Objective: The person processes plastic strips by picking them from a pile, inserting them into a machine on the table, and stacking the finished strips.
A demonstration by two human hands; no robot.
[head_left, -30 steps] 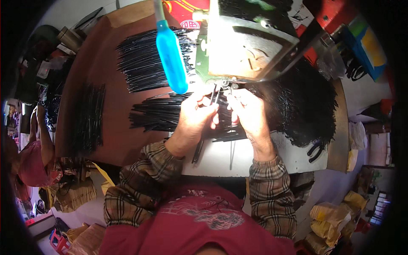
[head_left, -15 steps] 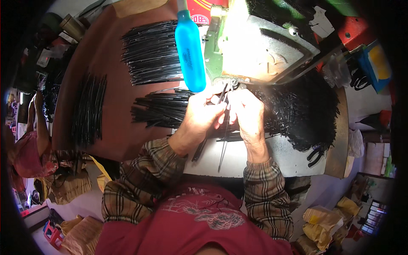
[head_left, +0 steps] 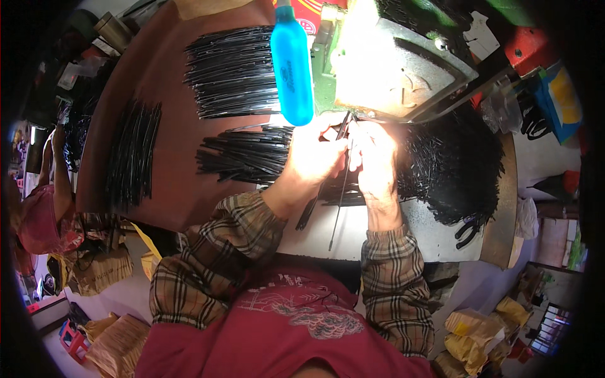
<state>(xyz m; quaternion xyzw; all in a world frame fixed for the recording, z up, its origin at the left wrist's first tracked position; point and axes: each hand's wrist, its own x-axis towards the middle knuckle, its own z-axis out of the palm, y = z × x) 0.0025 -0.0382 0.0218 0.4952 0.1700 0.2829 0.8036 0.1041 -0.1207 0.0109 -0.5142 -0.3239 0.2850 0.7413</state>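
Under the bright lamp light, my two hands are close together at the front of a metal machine (head_left: 409, 72). My left hand (head_left: 310, 159) is closed around several thin black rods (head_left: 307, 217), whose lower ends stick out below the palm. With its fingertips, my right hand (head_left: 378, 165) pinches a single thin black rod (head_left: 339, 214) that hangs down toward me. Glare hides where the rods' upper ends meet the machine. Left of my left hand lies a loose bundle of black rods (head_left: 242, 154); a heap of black strips (head_left: 457, 170) spreads right of my right hand.
A blue bottle-shaped object (head_left: 293, 75) stands up close above my left hand. A neat stack of black rods (head_left: 233, 72) and another bundle (head_left: 133, 154) rest on the brown table cover (head_left: 173, 138). Black-handled pliers (head_left: 466, 233) lie near the right front edge. Another person (head_left: 47, 214) works at far left.
Both hands have shifted slightly up and to the right, with the rods still in them. The whole view has moved a little, and the blue object appears farther right.
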